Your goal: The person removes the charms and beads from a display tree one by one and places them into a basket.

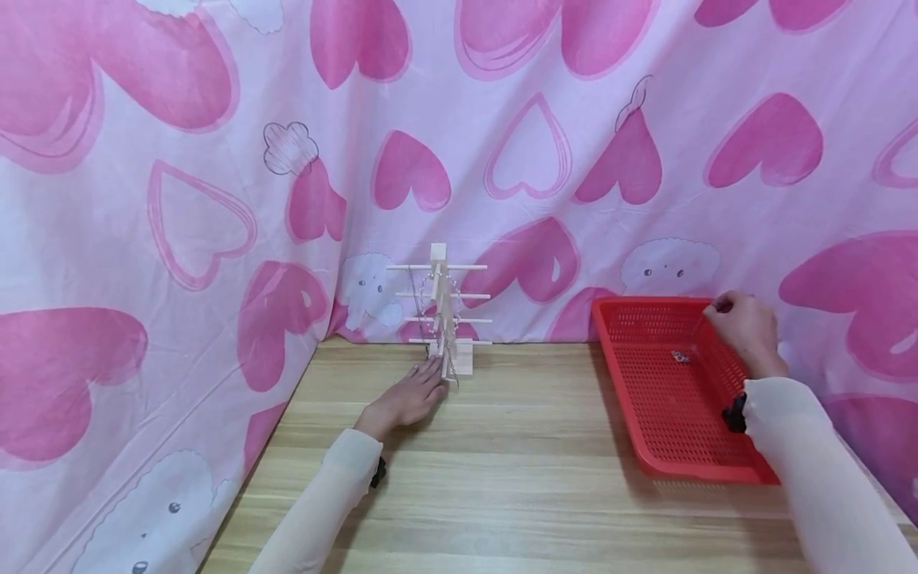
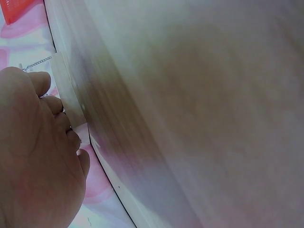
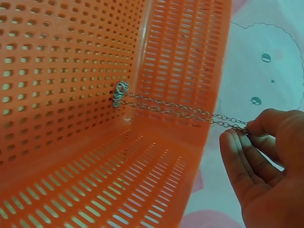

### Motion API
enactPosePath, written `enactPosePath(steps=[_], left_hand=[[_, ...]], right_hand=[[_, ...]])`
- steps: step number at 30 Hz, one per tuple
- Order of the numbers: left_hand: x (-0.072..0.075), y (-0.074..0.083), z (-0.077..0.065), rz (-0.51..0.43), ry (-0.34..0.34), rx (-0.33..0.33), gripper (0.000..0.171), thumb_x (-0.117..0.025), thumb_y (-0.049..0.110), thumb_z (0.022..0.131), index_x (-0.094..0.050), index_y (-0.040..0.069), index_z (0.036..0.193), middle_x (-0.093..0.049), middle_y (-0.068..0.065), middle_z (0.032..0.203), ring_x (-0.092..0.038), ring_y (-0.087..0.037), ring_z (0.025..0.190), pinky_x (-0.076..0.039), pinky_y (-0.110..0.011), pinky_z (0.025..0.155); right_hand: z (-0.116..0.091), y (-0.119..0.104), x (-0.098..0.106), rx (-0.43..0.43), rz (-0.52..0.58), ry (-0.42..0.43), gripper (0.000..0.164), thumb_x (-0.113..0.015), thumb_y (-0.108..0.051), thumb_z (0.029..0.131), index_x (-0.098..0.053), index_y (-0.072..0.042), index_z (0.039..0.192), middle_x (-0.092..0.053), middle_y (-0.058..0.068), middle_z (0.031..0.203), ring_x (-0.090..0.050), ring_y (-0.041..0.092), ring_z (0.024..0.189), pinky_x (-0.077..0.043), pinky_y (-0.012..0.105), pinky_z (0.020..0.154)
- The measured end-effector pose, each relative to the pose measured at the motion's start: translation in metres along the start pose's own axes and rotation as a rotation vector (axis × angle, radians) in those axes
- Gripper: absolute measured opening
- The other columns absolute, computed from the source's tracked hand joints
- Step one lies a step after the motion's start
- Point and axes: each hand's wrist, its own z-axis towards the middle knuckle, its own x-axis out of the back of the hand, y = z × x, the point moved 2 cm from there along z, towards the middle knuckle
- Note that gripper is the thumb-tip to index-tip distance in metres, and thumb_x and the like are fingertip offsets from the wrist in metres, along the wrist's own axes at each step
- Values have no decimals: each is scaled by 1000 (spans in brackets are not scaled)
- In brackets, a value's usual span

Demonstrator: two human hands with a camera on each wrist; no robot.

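A wooden jewelry stand (image 1: 459,363) with several crossbars stands at the back of the table, with bead strings and thin chains hanging on it. My left hand (image 1: 407,396) lies at its foot, fingers extended against the base; in the left wrist view the hand (image 2: 38,147) partly hides the base (image 2: 69,90). At the right, my right hand (image 1: 746,328) is over the far right corner of the red basket (image 1: 631,399). Thumb and fingers of that hand (image 3: 270,161) pinch a silver chain necklace (image 3: 166,107), its two strands stretching down into the basket.
Small silver rings (image 3: 121,88) show by the chain's lower end; whether they are joined to it I cannot tell. A pink heart-patterned cloth (image 1: 531,151) hangs behind and beside the wooden table (image 1: 516,478).
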Motion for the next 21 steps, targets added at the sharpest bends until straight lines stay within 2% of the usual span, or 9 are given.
enactPosePath(steps=[3,6,10,12,15,21], left_hand=[[0,0,0,15,-2,6,63,-28,37,116,-22,4,169,-9,-13,180,-9,-34,168,-13,-50,138],[1,0,0,33,-7,10,63,-26,38,117,-21,5,170,-9,-12,180,-9,-33,168,-13,-49,138],[2,1,1,33,-5,10,63,-26,39,117,-21,4,169,-10,-13,180,-9,-33,168,-14,-49,138],[2,1,1,21,1,8,63,-27,38,116,-24,3,169,-12,-14,180,-10,-34,168,-15,-50,138],[1,1,0,5,-1,10,63,-28,37,116,-23,3,169,-12,-14,180,-10,-35,168,-15,-51,138],[1,1,0,19,1,10,63,-27,37,116,-23,3,169,-12,-15,180,-11,-34,168,-15,-50,138]], right_hand=[[-3,2,-4,-13,-21,-32,41,-57,-26,106,-62,9,128,-63,37,120,-58,47,100,-59,62,83],[-5,4,-7,-9,-48,-53,38,-59,-22,104,-63,9,126,-63,37,119,-58,48,99,-58,68,90],[-5,4,-12,22,-60,-61,31,-61,-16,102,-66,9,119,-65,37,113,-58,47,96,-60,63,83],[-5,5,-15,20,-43,-85,31,-62,-15,102,-65,10,120,-65,37,113,-59,46,95,-62,56,76],[-8,7,-18,-4,-17,-127,31,-65,-14,102,-65,9,124,-65,36,116,-61,45,95,-64,52,74],[-14,13,-25,-23,-2,-171,34,-68,-10,100,-62,8,128,-63,37,121,-64,48,95,-64,65,83]])
